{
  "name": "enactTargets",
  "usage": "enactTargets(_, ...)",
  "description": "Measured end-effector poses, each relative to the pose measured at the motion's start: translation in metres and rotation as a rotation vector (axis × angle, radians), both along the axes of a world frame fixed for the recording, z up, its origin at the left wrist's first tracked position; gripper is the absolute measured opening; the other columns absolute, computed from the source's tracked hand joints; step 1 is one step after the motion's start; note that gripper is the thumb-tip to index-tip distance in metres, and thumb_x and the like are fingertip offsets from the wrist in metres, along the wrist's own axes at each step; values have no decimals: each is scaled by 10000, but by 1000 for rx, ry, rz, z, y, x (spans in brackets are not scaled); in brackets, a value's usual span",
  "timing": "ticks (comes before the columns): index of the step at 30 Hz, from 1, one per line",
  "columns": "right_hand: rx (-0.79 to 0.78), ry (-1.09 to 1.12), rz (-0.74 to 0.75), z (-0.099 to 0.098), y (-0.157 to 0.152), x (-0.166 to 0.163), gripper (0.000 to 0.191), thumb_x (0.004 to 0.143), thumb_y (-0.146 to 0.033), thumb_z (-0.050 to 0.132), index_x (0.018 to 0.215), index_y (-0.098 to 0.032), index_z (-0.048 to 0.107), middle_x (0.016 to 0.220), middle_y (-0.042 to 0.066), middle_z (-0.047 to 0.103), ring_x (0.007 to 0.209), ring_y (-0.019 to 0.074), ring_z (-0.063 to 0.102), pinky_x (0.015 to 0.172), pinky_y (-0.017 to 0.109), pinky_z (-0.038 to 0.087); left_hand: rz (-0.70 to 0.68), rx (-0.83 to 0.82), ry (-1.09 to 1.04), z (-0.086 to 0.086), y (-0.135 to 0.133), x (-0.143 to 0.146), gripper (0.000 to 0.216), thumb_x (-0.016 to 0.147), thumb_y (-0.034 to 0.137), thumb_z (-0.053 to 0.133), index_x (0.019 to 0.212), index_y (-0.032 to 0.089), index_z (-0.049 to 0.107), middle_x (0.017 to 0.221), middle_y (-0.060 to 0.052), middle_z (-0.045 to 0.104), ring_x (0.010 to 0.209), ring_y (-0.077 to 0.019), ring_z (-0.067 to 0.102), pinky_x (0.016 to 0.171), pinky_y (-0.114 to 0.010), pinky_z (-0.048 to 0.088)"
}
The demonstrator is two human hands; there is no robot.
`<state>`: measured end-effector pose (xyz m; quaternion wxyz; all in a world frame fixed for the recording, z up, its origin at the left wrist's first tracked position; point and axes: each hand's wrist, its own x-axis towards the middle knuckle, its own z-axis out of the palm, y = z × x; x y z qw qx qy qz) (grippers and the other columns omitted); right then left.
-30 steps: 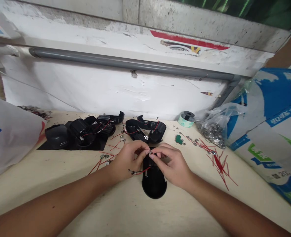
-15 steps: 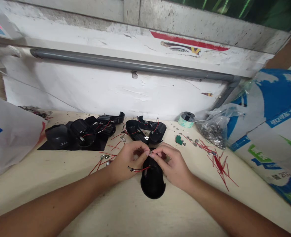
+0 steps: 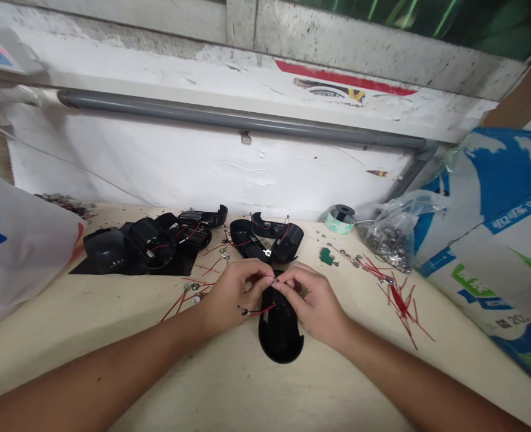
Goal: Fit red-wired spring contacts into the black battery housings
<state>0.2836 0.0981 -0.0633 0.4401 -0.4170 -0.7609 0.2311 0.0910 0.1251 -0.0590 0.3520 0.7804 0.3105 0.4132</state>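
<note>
Black housing (image 3: 279, 337) — between left hand (image 3: 233, 303) and right hand (image 3: 315, 307)

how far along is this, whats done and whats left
Done: several black plastic housings beyond the hands already have red wires fitted. In hand: the left hand and right hand pinch a small metal terminal above another black housing, with a red wire beside them. Left, it seems: loose red wires on the right and a plastic bag of metal parts still lie out.

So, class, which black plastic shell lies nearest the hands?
The front shell, under the left hand and right hand; the others lie farther back.
</note>
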Motion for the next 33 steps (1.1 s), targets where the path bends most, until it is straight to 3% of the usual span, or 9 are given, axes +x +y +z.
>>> enactTargets(17, -52, 9, -7, -3, 2, -2, 168, 971, -287, 572, 832, -210, 625, 751, 1, 507, 712, 154, 498, 641, 275, 401, 0, 31, 1, 2, -2, 0, 219, 956, 222, 539, 824, 135, 689, 748, -38, 618, 692, -130, 532, 642, -248, 400)
enactTargets(27, -36, -11, 11, -1, -1, -2, 181, 988, -284, 543, 867, -208, 654, 780, 16, 534, 739, 162, 528, 651, 279, 413, 23, 129, 35, 5, -2, 1, 229, 957, 205, 529, 802, 140, 684, 733, -31, 610, 685, -127, 535, 636, -244, 392)
enactTargets(33, -56, 21, 10, -2, 2, -3, 165, 977, -264, 560, 843, -208, 637, 768, 5, 518, 726, 153, 507, 642, 273, 398, 29, 81, 15, 7, -3, 1, 203, 945, 186, 542, 822, 136, 696, 743, -35, 625, 684, -125, 537, 628, -237, 390)
